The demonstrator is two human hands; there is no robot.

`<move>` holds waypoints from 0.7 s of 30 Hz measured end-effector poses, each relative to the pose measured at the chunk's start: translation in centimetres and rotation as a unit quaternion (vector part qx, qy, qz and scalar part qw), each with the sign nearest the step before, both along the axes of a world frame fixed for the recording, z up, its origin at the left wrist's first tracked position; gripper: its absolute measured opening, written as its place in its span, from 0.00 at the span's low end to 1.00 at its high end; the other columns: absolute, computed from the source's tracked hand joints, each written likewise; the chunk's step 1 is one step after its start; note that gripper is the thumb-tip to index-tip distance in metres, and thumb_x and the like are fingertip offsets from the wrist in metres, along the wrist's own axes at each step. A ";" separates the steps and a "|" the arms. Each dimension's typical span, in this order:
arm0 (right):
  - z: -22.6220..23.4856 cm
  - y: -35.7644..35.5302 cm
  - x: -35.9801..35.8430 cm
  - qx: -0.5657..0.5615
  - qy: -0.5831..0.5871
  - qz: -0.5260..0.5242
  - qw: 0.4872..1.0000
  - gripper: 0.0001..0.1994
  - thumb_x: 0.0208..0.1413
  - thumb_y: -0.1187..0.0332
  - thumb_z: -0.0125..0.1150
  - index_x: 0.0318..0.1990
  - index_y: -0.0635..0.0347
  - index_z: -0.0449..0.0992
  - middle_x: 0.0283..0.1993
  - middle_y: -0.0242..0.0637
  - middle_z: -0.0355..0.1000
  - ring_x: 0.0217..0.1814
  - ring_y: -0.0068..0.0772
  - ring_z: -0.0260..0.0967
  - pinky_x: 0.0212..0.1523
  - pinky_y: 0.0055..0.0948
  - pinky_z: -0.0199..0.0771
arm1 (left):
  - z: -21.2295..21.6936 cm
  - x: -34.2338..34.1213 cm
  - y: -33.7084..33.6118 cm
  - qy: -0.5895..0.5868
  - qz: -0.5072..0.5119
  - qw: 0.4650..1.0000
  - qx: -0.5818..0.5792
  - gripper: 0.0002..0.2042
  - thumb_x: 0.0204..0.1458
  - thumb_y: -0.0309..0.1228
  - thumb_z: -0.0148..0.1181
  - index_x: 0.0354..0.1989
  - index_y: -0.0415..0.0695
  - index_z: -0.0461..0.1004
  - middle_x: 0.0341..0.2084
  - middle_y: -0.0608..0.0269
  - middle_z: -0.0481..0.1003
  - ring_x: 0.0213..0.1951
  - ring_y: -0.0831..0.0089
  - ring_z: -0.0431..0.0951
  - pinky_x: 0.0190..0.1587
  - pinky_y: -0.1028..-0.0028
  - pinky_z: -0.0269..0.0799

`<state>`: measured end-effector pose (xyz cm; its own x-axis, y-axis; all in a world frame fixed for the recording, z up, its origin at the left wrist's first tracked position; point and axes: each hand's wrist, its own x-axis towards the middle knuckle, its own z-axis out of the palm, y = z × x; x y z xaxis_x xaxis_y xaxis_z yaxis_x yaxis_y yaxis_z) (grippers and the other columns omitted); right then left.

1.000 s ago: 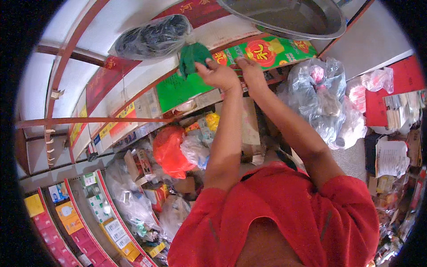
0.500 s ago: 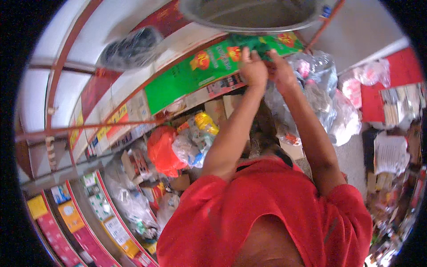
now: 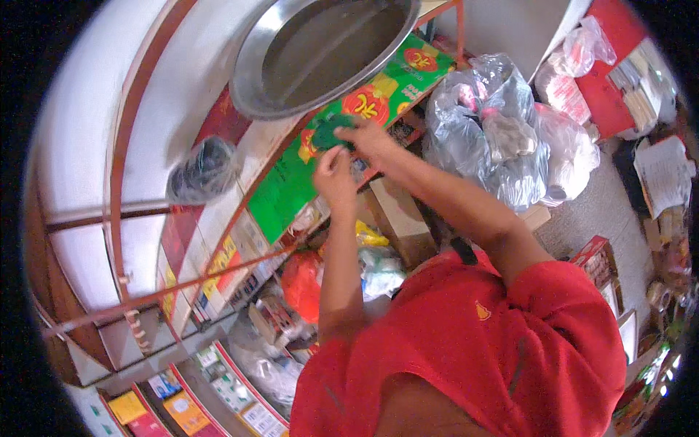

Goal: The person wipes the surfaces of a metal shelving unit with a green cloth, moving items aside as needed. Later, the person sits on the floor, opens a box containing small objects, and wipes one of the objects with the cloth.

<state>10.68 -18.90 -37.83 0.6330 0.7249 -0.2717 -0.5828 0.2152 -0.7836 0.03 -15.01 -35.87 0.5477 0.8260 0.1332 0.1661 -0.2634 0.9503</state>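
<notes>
Green cloth (image 3: 332, 136), or something that looks as soft, lies bunched over the printed face of a long green box (image 3: 273, 207), just above the centre of the frame. The right hand (image 3: 370, 143) comes in from the right, its fingertips touching the cloth's right side; thumb and fingers look drawn together as if pinching it, but blur keeps me from telling how firm that hold is. The left hand (image 3: 336, 177) is just below, fingers curled in and close together; whether it pinches a corner I cannot tell.

The step in hand, as I judge it, is handling the cloth with both hands over the box. The next move calls for a sure hold on the cloth and care to keep the knuckles off the metal basin (image 3: 250, 62), whose rim overhangs the box at the top of the frame.

Farther out, a clear bag with dark contents (image 3: 204, 171) sits left of the box. A large clear bag (image 3: 455, 149) fills the space right of the hands, with a white bag (image 3: 571, 164) beside it. Below the box are a cardboard box (image 3: 402, 218), a yellow packet (image 3: 370, 234) and a red bag (image 3: 300, 285). Small cartons (image 3: 188, 416) stand in rows at the lower left.
</notes>
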 end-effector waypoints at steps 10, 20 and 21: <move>-9.1 8.6 8.8 0.167 -0.297 -0.132 0.931 0.16 0.51 0.61 0.64 0.43 0.62 0.75 0.40 0.40 0.74 0.39 0.39 0.74 0.34 0.39 0.78 | 2.5 1.4 4.2 -0.082 0.082 0.988 0.098 0.12 0.50 0.15 0.53 0.45 0.32 0.70 0.44 0.55 0.73 0.46 0.68 0.73 0.50 0.72 0.68; -2.7 -5.3 24.1 0.030 -0.323 -0.155 0.933 0.19 0.51 0.60 0.62 0.47 0.62 0.73 0.39 0.44 0.73 0.40 0.41 0.72 0.41 0.36 0.75 | -1.2 0.2 3.9 -0.071 0.091 0.992 0.059 0.11 0.51 0.18 0.56 0.44 0.33 0.72 0.43 0.56 0.74 0.44 0.69 0.74 0.49 0.72 0.70; -1.1 -6.4 24.4 0.067 -0.166 -0.187 0.966 0.17 0.52 0.64 0.61 0.45 0.68 0.73 0.38 0.42 0.74 0.39 0.37 0.72 0.41 0.34 0.75 | -2.2 -0.2 4.1 -0.068 0.092 0.992 0.057 0.11 0.51 0.18 0.56 0.44 0.33 0.72 0.42 0.56 0.75 0.44 0.69 0.74 0.49 0.72 0.70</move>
